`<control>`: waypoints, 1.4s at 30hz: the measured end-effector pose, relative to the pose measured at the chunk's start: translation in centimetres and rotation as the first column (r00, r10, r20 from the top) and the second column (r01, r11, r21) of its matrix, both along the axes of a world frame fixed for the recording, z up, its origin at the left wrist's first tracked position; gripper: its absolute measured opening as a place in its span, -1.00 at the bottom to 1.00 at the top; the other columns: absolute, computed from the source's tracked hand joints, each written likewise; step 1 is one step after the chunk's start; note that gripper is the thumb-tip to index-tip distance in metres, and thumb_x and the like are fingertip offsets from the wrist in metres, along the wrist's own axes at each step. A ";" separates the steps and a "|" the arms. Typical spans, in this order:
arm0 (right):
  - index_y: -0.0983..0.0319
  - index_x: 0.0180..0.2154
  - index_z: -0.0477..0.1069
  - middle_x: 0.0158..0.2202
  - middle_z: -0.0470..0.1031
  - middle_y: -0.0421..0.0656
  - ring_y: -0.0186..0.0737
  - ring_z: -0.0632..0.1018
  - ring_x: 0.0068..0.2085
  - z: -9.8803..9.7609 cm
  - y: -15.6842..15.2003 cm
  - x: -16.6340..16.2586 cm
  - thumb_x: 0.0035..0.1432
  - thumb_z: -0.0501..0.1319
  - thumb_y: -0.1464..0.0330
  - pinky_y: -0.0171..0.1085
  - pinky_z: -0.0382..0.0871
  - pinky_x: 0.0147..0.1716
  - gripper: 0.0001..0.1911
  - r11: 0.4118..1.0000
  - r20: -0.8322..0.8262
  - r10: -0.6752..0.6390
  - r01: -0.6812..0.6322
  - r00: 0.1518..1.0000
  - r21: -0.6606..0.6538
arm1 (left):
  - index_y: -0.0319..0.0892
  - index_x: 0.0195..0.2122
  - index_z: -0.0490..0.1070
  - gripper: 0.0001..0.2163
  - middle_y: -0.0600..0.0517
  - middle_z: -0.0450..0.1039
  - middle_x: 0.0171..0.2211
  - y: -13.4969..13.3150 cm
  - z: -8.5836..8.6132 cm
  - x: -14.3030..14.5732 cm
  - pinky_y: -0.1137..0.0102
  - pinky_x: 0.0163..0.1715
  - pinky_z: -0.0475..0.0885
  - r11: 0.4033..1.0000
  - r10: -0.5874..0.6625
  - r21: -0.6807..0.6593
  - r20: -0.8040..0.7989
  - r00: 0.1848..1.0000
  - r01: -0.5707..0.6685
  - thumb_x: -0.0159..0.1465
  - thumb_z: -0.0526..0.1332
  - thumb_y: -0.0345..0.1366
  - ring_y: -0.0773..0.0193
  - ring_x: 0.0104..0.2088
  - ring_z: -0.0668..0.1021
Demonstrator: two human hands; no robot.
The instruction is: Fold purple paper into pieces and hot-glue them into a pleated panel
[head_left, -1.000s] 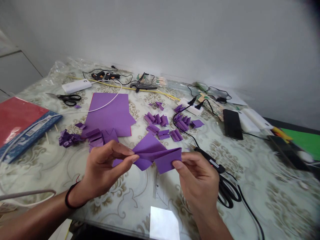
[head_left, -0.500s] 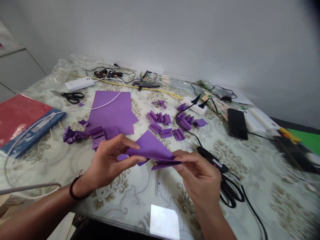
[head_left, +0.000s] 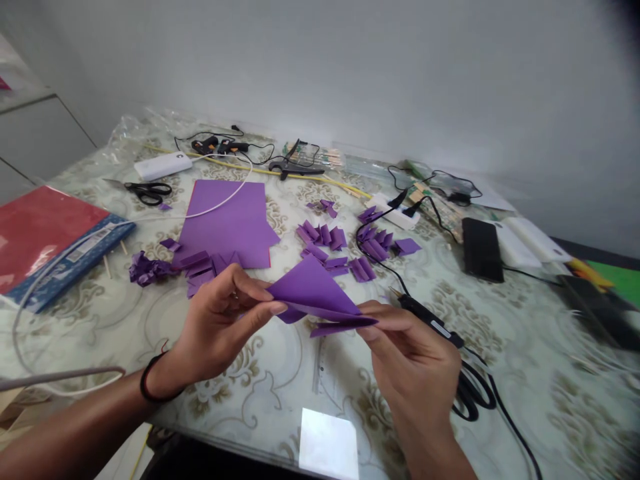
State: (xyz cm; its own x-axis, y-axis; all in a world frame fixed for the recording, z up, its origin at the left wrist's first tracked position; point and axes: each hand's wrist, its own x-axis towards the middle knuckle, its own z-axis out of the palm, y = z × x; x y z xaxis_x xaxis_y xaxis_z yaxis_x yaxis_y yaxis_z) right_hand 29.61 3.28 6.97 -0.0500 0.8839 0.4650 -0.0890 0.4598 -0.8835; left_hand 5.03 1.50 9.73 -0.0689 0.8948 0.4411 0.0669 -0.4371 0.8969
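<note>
Evidently pinching a folded purple paper point(head_left: 313, 290) above the patterned tabletop point(head_left: 273, 387): gripping at its nine o'clock between thumb and finger of the left hand point(head_left: 220, 327), at four between those of the right hand point(head_left: 413, 357). Can see small purple pieces point(head_left: 363, 270) from twelve to two, a purple sheet point(head_left: 233, 230) toward ten.
</note>
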 end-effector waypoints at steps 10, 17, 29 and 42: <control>0.10 -0.23 0.73 -0.28 0.75 -0.14 -0.11 0.75 -0.22 -0.2 0.1 0.1 0.24 0.51 0.48 -0.18 0.65 -0.24 -0.85 0.993 -0.012 -0.119 0.119 0.993 0.001 | -0.01 0.03 0.46 -0.86 0.11 0.58 -0.37 0.1 -0.1 -0.1 0.57 -0.52 0.34 0.970 -0.211 -0.089 0.167 0.963 0.228 0.50 0.35 -0.31 0.41 -0.47 0.52; 0.09 -0.24 0.74 -0.30 0.74 -0.16 -0.18 0.74 -0.21 -0.2 0.2 0.2 0.22 0.52 0.45 -0.25 0.63 -0.23 -0.88 0.988 -0.024 -0.154 0.154 0.988 0.007 | -0.02 0.08 0.47 -0.88 0.06 0.59 -0.29 -0.1 -0.4 -0.5 0.58 -0.48 0.30 0.934 -0.281 -0.172 0.188 0.941 0.313 0.56 0.29 -0.27 0.42 -0.41 0.51; 0.04 -0.14 0.75 -0.31 0.73 -0.18 -0.09 0.73 -0.23 0.9 0.2 0.5 0.21 0.44 0.61 -0.14 0.63 -0.25 -0.66 0.975 0.187 -0.127 0.088 0.974 0.204 | 0.00 0.16 0.55 -0.65 0.00 0.69 -0.06 0.4 -0.4 -0.7 0.48 -0.26 0.67 0.956 -0.276 -0.108 -0.014 0.961 0.273 0.39 0.43 -0.40 0.25 -0.19 0.76; 0.07 -0.06 0.75 -0.32 0.73 -0.16 -0.08 0.70 -0.32 1.9 0.3 0.3 0.24 0.47 0.55 -0.07 0.63 -0.30 -0.69 0.955 0.180 0.013 -0.065 0.984 0.288 | -0.04 -0.19 0.67 -0.95 0.08 0.77 -0.34 0.6 1.7 -1.6 0.53 -0.55 0.51 0.945 -0.007 0.292 -0.431 0.902 0.147 0.40 0.45 -0.35 0.33 -0.51 0.71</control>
State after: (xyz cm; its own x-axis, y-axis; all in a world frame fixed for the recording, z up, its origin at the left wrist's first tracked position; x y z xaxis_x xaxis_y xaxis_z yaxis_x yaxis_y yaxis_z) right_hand 29.86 3.53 8.87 -0.1850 0.7065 0.6831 0.0307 0.6989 -0.7145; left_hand 3.41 2.09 11.38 0.2484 0.7016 0.6679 0.3598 -0.7070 0.6089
